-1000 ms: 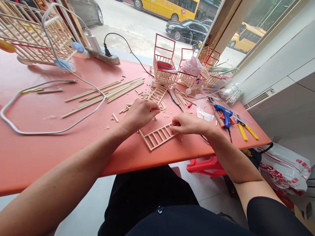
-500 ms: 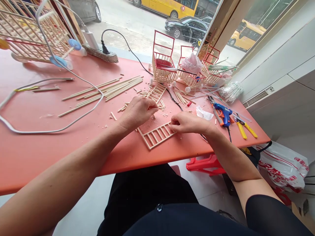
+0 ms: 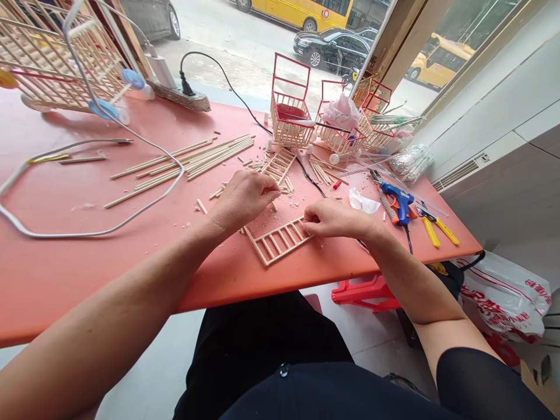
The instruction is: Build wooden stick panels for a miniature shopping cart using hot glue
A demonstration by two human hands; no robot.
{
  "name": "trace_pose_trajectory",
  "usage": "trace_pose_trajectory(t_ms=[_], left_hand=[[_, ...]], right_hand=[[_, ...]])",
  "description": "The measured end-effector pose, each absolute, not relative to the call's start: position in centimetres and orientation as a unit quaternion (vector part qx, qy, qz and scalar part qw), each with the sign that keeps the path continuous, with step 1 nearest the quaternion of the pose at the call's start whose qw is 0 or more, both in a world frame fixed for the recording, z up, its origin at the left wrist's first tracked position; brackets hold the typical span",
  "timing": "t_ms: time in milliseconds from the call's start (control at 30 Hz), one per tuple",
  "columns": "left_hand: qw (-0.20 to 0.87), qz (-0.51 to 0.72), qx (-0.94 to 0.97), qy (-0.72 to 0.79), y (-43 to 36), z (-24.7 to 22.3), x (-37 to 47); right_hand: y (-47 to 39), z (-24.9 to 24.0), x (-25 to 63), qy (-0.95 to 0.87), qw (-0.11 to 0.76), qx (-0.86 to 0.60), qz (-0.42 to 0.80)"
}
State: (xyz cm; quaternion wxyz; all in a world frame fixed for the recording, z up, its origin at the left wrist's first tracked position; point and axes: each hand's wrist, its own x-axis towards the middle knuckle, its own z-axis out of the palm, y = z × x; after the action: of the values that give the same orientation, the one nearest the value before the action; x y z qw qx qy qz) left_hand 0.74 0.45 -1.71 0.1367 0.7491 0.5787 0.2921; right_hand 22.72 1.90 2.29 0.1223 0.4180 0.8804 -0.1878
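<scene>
On the red tabletop lies a small ladder-like frame of thin wooden sticks, with several short rungs between its rails. The pinched fingers of my right hand are at its right end, closed on it. My left hand is closed in a pinch just above and behind the frame's left part. A short pale stick end shows under those fingers, but whether they hold it I cannot tell. Beyond my left hand, a second ladder-like piece lies among short cut sticks and wood crumbs.
Long wooden sticks lie to the left, near a white cable. Small stick-built carts stand at the back, with a larger one at far left. A blue glue gun and yellow-handled pliers lie right.
Both hands keep nearly the same place and grip; my left hand has shifted very slightly. The frame lies where it was.
</scene>
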Motion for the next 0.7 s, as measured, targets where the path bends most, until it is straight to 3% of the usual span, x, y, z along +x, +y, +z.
trace_pose_trajectory(t_ms=[300,367,533,700], left_hand=[[0.160,0.328,0.733,0.573,0.2,-1.3,0.8],[0.180,0.352,0.720,0.571,0.0,-0.7,0.9],[0.239,0.430,0.653,0.576,-0.8,0.3,1.3],[0.448,0.475,0.598,0.464,-1.2,0.5,2.1]], right_hand=[[1.9,2.6,23.2,0.877,0.093,0.416,-0.223],[2.0,2.5,23.5,0.876,0.030,0.411,-0.249],[2.1,1.6,22.9,0.826,-0.219,0.407,-0.323],[2.0,1.1,21.4,0.787,-0.330,0.413,-0.318]])
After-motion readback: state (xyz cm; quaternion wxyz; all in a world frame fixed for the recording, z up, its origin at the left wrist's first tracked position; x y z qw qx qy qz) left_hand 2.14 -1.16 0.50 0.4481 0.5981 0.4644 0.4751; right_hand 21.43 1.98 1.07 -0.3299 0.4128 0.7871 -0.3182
